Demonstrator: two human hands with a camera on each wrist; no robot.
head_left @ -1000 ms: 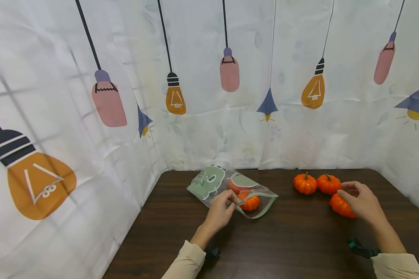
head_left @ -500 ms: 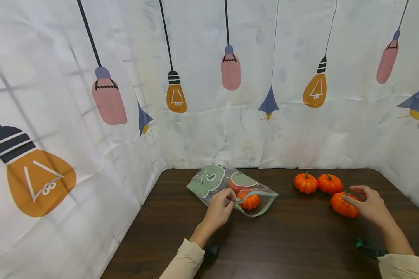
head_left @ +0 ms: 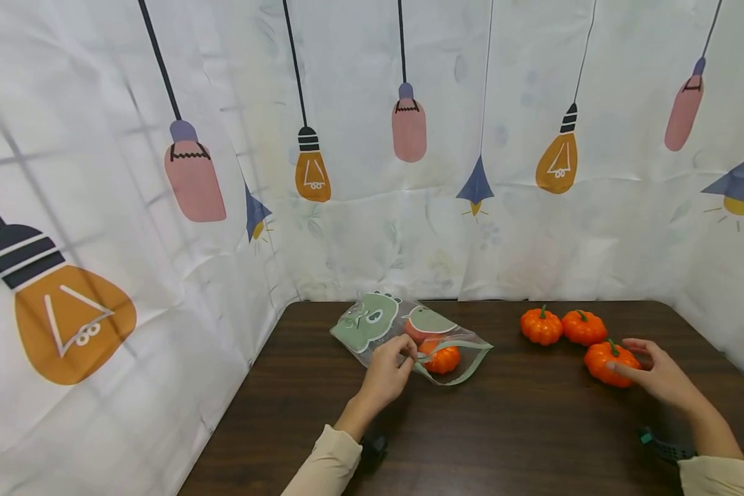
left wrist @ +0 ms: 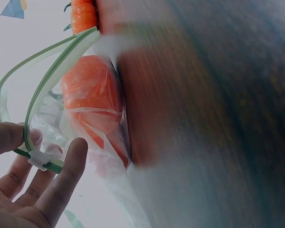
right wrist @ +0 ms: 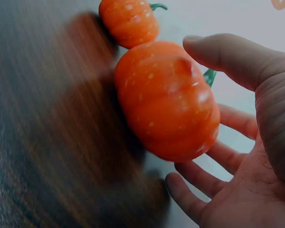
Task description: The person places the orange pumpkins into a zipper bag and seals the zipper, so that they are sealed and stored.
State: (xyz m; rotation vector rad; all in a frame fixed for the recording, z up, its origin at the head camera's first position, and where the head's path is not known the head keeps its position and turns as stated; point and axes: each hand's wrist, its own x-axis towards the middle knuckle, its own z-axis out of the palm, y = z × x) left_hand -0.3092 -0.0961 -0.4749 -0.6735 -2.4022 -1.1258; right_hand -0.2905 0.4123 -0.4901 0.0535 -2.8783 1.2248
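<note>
A clear zip bag [head_left: 372, 324] with green animal prints lies on the table at the left, an orange toy pumpkin [head_left: 444, 359] inside it near the open mouth. My left hand [head_left: 386, 368] pinches the green zip edge by its pale slider [left wrist: 39, 160]. On the right, my right hand [head_left: 668, 375] is spread around the right side of the nearest loose pumpkin [head_left: 610, 363], thumb toward the front and the other fingers behind. From the right wrist view, this pumpkin [right wrist: 168, 102] sits between thumb and fingers, which are not closed on it.
Two more orange pumpkins stand behind, a left one [head_left: 541, 326] and a right one [head_left: 584, 327], side by side. The dark wooden table [head_left: 502, 427] ends at a white curtain [head_left: 359, 241] printed with lamps. A dark strap [head_left: 663, 448] shows by the right wrist.
My right hand has shifted right and slightly lower, from over the nearest loose pumpkin to its right side, uncovering its stem. The left hand keeps its place at the bag's edge.
</note>
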